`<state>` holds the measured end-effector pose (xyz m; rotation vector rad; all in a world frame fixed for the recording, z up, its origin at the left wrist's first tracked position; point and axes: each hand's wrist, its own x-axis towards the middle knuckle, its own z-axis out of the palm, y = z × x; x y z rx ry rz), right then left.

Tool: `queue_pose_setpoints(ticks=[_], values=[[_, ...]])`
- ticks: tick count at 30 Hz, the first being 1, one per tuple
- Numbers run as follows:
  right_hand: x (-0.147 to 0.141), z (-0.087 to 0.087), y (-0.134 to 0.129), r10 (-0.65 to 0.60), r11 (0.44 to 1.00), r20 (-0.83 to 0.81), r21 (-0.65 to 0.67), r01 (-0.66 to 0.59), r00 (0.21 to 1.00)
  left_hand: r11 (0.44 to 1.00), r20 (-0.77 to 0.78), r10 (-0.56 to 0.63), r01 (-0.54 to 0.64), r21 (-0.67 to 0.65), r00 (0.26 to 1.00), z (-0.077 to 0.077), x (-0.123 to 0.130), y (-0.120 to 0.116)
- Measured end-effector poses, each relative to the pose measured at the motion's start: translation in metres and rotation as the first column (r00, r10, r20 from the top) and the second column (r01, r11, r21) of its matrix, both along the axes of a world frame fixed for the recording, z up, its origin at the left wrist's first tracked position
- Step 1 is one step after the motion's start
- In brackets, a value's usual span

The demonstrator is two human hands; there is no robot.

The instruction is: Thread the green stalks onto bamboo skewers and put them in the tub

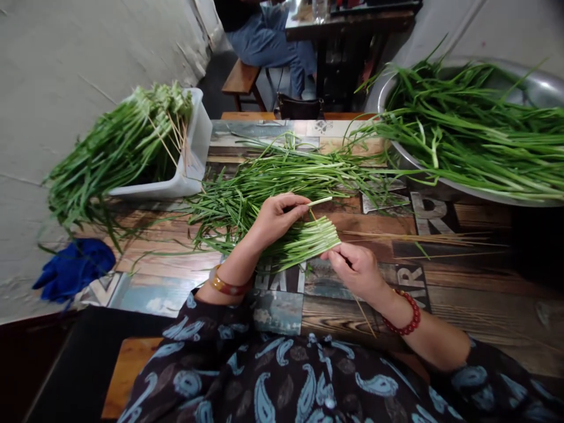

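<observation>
Left hand (277,218) pinches a stalk (324,201); right hand (359,270) grips skewered chives (314,239). Tubbed bunches (141,126) look done; loose chives (291,175) remain.

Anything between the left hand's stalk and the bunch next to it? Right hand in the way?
Only the thin stick, poking out of the bunch toward the stalk in the left hand. The right hand is at the bunch's near corner, clear of that gap.

A multicoloured plank-patterned counter (462,311) carries a white rectangular plastic tub (196,164), crumpled blue cloth (77,267), loose long green stalks (282,176), thin straw-coloured strands (423,237) and a round silver metal basin (541,82).
</observation>
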<state>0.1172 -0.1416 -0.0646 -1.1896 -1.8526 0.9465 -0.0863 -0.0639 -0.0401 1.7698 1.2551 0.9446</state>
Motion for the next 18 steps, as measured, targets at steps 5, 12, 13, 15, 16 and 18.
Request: queue_pose_setpoints(ticks=[5, 12, 13, 15, 16, 18], values=[[0.0011, 0.0028, -0.0010, -0.003, 0.999, 0.016, -0.045, 0.004, 1.000, 0.999, -0.026, -0.042, 0.043, 0.013, 0.999, 0.0023, -0.0022, -0.0020], [0.0016, 0.0037, -0.0023, -0.003, 0.994, 0.008, -0.108, 0.004, 1.000, 0.999, 0.064, -0.047, 0.047, -0.002, 0.997, -0.0014, 0.0006, -0.0034], [0.0016, 0.0036, -0.0025, -0.005, 0.994, 0.010, -0.112, 0.006, 1.000, 0.999, 0.072, -0.045, 0.045, -0.004, 0.996, -0.0018, 0.0011, -0.0037], [0.0016, 0.0036, -0.0027, -0.006, 0.993, 0.010, -0.116, 0.007, 1.000, 0.999, 0.068, -0.040, 0.041, -0.007, 0.997, -0.0019, 0.0018, -0.0043], [0.0016, 0.0037, -0.0027, -0.005, 0.993, 0.007, -0.115, 0.005, 1.000, 0.999, 0.062, -0.036, 0.037, -0.007, 0.997, -0.0016, 0.0019, -0.0048], [0.0016, 0.0041, -0.0026, -0.001, 0.994, 0.003, -0.112, 0.001, 1.000, 1.000, 0.056, -0.024, 0.024, -0.003, 0.998, -0.0007, 0.0017, -0.0057]])
